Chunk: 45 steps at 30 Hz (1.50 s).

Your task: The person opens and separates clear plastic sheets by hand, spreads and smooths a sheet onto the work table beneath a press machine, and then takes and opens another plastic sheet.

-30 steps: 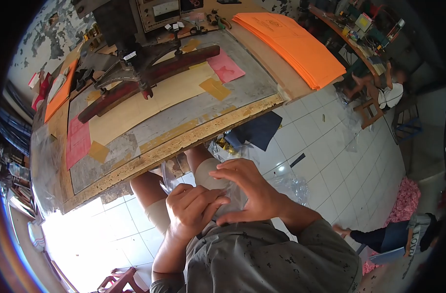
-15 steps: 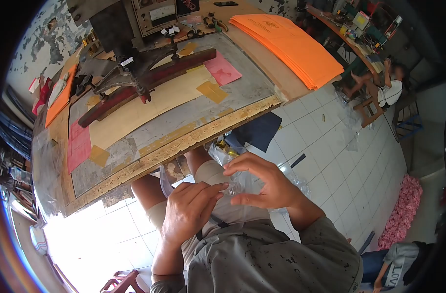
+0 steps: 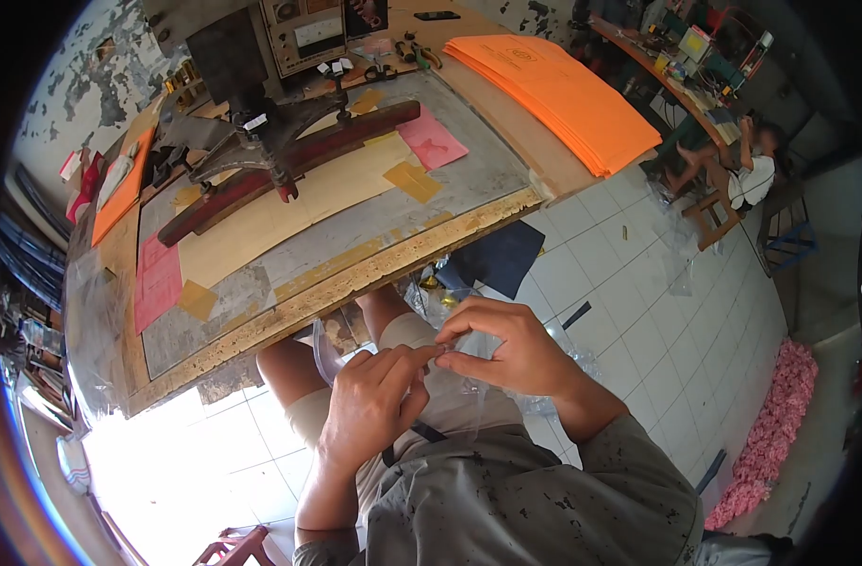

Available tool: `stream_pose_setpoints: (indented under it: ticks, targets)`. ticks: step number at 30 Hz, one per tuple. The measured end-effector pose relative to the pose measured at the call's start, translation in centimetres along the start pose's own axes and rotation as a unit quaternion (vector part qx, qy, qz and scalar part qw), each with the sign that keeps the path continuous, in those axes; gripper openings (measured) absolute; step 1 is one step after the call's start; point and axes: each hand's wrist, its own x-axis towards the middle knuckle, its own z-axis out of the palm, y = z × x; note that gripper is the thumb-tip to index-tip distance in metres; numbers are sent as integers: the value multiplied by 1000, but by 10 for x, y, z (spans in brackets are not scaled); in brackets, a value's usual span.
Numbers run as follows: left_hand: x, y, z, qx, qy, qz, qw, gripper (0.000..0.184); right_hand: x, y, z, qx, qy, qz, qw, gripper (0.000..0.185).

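Note:
Above my lap, my left hand [image 3: 372, 396] is closed, with fingertips pinching a sheet of clear plastic film [image 3: 473, 401]. Facing it, my right hand [image 3: 511, 351] brings thumb and forefinger together on the same film, close to my left fingertips. The film hangs between and below both hands, and part of its outline is hard to make out. A curved clear plastic strip [image 3: 325, 351] shows beyond my left hand, by the table edge.
A worktable [image 3: 355, 276] carries a press with a dark red bar [image 3: 308, 156], yellow and pink sheets [image 3: 434, 141], and stacked orange sheets [image 3: 563, 99]. Dark cloth [image 3: 506, 259] lies beneath. A seated person [image 3: 753, 174] is at back right; pink material [image 3: 766, 439] lies lower right.
My right thumb and forefinger, spread apart before, have closed on the film and moved nearer my left fingertips. The person at lower right has mostly left the view.

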Motion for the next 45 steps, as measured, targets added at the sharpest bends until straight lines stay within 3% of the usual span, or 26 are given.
stream_pose_setpoints:
  ticks: [4, 8, 10, 16, 20, 26, 32, 33, 39, 42, 45]
  targets:
    - [1, -1, 3, -34, 15, -17, 999, 32, 3, -2, -1, 5, -9, 21, 1000, 19]
    - [-7, -2, 4, -95, 11, -93, 991, 26, 3, 1, -6, -28, -33, 2, 999, 17]
    - [-10, -4, 0, -93, 4, -119, 989, 22, 5, 9, -5, -23, -10, -11, 1000, 16]
    - [-24, -36, -14, -51, 10, -76, 996, 22, 10, 10, -20, 9, 66, -1, 998, 8]
    - [-33, -44, -40, -55, -14, -154, 986, 24, 15, 30, -36, 99, 133, 29, 986, 12]
    - [-35, -57, -75, -95, 3, -225, 970, 11, 37, 39, -47, 119, 169, 46, 977, 15]
    - [-51, -81, -97, -172, 89, -297, 935, 21, 54, 43, -46, 157, 154, 55, 974, 18]
    - [-53, -85, -102, -162, 79, -301, 936, 34, 57, 43, -45, 158, 149, 53, 975, 18]
    - [-56, -97, -109, -270, 181, -288, 901, 51, 75, 37, -43, 186, 134, 51, 972, 16]
    - [-57, -112, -116, -262, 168, -271, 911, 46, 82, 42, -45, 206, 135, 46, 968, 16]
    - [-39, -120, -133, -191, 136, -330, 914, 42, 103, 60, -45, 206, 147, 29, 967, 15]
